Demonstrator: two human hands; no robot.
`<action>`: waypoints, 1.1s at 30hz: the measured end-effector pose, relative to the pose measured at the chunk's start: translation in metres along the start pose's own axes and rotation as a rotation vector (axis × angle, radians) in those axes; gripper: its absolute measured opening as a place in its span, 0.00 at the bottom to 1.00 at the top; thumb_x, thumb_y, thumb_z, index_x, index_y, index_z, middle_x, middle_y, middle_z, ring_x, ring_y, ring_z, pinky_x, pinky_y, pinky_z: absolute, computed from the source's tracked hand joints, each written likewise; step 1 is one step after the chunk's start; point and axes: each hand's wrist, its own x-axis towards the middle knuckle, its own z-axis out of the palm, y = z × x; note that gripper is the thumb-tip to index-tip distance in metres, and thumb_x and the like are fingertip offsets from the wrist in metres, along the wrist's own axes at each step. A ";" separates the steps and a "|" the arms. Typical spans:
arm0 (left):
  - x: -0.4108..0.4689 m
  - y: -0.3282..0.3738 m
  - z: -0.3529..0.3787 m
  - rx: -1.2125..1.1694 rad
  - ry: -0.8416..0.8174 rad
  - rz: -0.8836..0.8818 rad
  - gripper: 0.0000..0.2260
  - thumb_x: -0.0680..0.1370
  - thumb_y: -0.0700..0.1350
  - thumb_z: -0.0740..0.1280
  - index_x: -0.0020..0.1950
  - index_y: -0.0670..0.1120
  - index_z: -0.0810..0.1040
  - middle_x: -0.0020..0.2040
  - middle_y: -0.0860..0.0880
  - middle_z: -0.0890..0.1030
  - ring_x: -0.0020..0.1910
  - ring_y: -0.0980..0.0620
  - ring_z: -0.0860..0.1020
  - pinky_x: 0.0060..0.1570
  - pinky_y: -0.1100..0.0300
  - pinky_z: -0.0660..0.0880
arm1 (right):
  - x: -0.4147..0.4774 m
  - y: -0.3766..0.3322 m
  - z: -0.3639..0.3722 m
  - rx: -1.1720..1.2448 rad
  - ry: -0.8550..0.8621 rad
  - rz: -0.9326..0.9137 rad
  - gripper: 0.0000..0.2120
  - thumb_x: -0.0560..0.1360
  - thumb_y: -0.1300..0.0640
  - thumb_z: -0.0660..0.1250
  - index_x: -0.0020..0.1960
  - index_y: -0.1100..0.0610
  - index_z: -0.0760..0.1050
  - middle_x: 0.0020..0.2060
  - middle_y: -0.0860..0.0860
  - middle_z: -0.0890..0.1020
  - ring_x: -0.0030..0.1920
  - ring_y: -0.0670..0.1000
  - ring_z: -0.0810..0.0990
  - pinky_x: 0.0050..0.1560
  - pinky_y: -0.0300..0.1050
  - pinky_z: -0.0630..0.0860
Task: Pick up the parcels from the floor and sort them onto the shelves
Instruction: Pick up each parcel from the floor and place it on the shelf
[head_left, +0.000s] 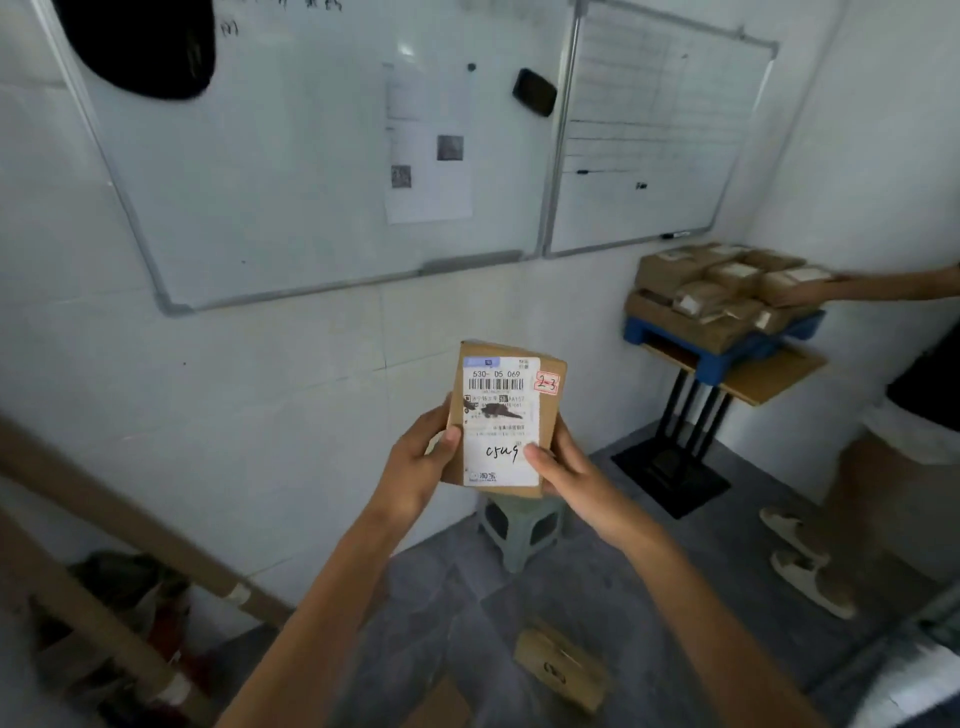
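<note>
Nearest: both forearms run up from the bottom edge, with two parcels on the floor between them, a partly cropped one at the bottom edge (441, 704) and a brown floor parcel (561, 665) just right of it, not yet picked

Far left, near: cardboard tubes (130, 525) lean along the wall over a dark cluttered pile, contents unclear

Centre: left hand (415, 467) and right hand (566, 478) hold the held parcel (506, 410) up in the air at about chest height, label (501, 423) facing the camera. Left thumb is pressed on the label's left edge, right thumb on its lower right, remaining fingers wrapped behind out of view, so both hands are clamped on the box. Red tag (546, 383) reads 2-3, probably the shelf code. A green stool (519, 525) stands on the floor behind the box

Right, far: stand (748, 374) with a blue tray (727, 358) stacked with parcels, and a second person's hand (800, 296) touching that stack

Risks:
- no shelves in view, so turning while reading the label could mean stepping on the floor parcels
- the second person stands close on the right, so a collision is possible
- a misread handwritten tag means the wrong shelf
- the grip is mostly thumbs on a slick label, so the box could slip if one hand lets go
</note>
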 end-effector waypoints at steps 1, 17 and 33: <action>0.000 0.010 0.002 0.007 -0.005 0.034 0.16 0.80 0.44 0.61 0.67 0.45 0.73 0.64 0.49 0.76 0.62 0.53 0.75 0.59 0.60 0.74 | -0.008 -0.006 -0.001 0.004 0.039 -0.012 0.32 0.79 0.50 0.60 0.76 0.40 0.46 0.70 0.40 0.68 0.66 0.42 0.72 0.68 0.50 0.70; -0.046 0.094 0.080 -0.073 -0.214 0.283 0.13 0.76 0.34 0.65 0.60 0.39 0.79 0.57 0.43 0.79 0.54 0.50 0.77 0.58 0.56 0.73 | -0.145 -0.054 -0.023 -0.093 0.769 -0.212 0.20 0.77 0.57 0.65 0.67 0.49 0.65 0.58 0.40 0.78 0.57 0.39 0.78 0.54 0.37 0.77; -0.134 0.117 0.148 -0.222 -0.447 0.382 0.14 0.73 0.35 0.69 0.54 0.49 0.82 0.50 0.52 0.81 0.52 0.51 0.80 0.51 0.59 0.76 | -0.295 -0.071 0.000 -0.207 1.310 -0.176 0.20 0.73 0.54 0.70 0.63 0.55 0.74 0.55 0.49 0.82 0.52 0.48 0.82 0.44 0.40 0.82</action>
